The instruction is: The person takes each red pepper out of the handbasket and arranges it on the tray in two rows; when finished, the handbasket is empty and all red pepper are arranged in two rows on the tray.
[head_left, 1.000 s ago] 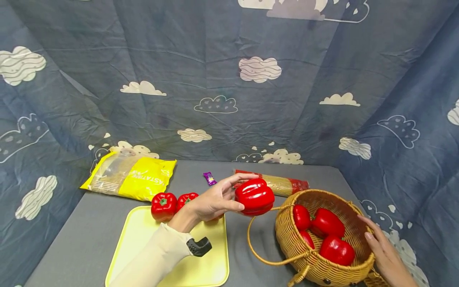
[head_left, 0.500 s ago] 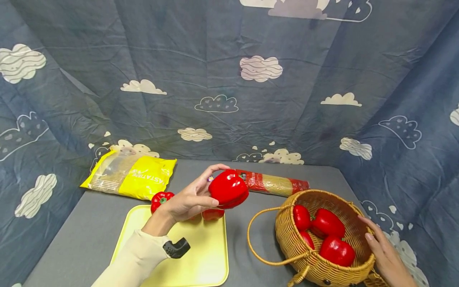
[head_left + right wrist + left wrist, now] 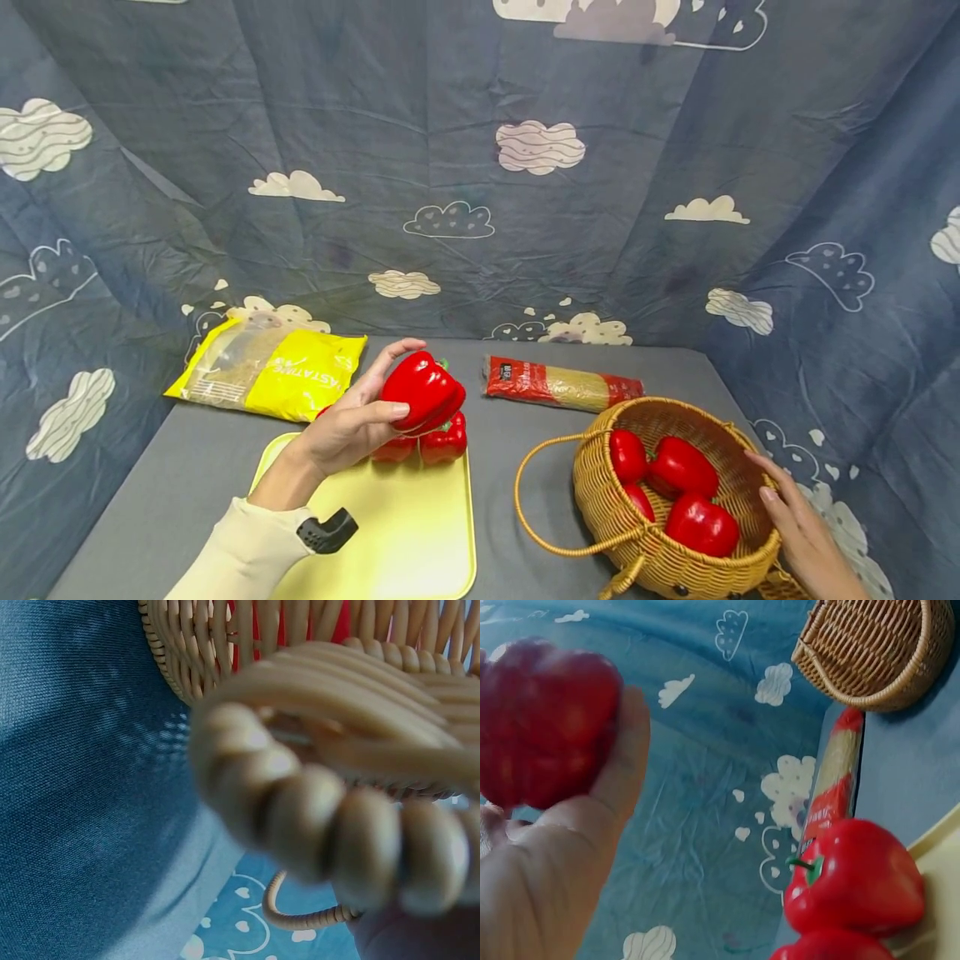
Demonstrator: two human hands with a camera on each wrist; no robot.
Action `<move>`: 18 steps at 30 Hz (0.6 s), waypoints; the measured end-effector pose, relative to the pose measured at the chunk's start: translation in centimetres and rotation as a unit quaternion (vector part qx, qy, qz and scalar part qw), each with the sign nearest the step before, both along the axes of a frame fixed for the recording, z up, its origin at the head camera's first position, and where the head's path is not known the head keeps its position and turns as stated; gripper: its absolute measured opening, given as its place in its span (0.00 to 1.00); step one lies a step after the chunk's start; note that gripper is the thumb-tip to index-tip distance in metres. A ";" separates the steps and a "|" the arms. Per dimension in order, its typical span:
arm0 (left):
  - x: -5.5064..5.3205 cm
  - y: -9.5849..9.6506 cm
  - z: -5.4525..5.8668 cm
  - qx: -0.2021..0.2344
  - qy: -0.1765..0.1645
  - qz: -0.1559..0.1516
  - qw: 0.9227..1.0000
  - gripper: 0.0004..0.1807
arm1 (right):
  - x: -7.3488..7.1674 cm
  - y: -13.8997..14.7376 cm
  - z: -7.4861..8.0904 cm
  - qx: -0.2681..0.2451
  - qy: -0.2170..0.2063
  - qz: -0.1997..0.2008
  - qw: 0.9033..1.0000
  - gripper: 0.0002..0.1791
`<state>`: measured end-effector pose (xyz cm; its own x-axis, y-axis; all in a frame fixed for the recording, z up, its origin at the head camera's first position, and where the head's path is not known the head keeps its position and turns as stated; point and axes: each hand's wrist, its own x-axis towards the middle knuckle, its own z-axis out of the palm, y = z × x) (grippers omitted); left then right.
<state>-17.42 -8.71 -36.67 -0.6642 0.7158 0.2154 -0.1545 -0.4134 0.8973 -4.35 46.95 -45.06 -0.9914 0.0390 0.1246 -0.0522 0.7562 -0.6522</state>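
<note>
Left hand (image 3: pixel 351 429): mine, holding a red pepper (image 3: pixel 422 392) over the far edge of the tray (image 3: pixel 390 529).
Right hand (image 3: pixel 808 529): mine, resting on the rim of the basket (image 3: pixel 600 492), fingers fairly straight.
Slip risk: glossy skin could slide if my hold loosens.
Knock risk: lowering here could bump the tray peppers (image 3: pixel 445 440).
Basket contents: four basket peppers (image 3: pixel 681 467) visible.
Tray contents: two plain, another mostly hidden behind my left hand.
</note>
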 end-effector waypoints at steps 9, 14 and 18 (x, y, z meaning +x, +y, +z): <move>0.3 -1.9 0.2 -0.036 0.012 0.050 0.998 0.37 | 0.1 0.2 -0.2 0.001 0.015 0.011 1.000 0.28; 0.4 -2.7 0.2 -0.039 0.011 0.071 0.997 0.26 | 0.1 0.1 -0.1 0.007 0.012 0.006 1.000 0.28; 0.7 -3.3 0.0 -0.037 0.016 0.086 0.995 0.23 | 0.1 0.0 0.0 0.007 0.024 0.011 1.000 0.28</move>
